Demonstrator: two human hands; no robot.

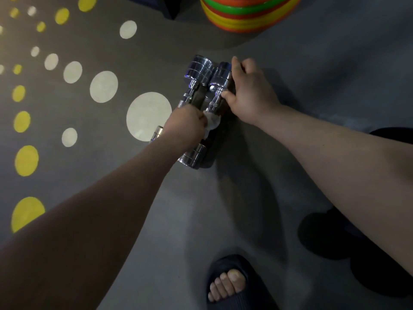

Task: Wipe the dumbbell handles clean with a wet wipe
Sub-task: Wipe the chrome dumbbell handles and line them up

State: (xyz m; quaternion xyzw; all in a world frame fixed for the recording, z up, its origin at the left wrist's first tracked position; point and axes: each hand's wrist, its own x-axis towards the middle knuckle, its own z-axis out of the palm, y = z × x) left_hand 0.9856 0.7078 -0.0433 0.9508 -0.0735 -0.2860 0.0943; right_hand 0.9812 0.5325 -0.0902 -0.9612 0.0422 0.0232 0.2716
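Observation:
Two chrome dumbbells lie side by side on the grey floor, the left dumbbell [199, 71] and the right dumbbell [220, 80]. My left hand [186, 125] is closed around a crumpled white wet wipe [213, 121], pressed against the handle of the right dumbbell. My right hand [250, 90] grips the far head of the right dumbbell, thumb on the handle's upper end. The near heads [193, 156] show below my left wrist.
A stack of orange, green and yellow discs [248, 12] stands beyond the dumbbells. White and yellow dots [148, 116] mark the floor on the left. My foot in a dark slipper [230, 285] is at the bottom, and dark objects [330, 236] lie at the right.

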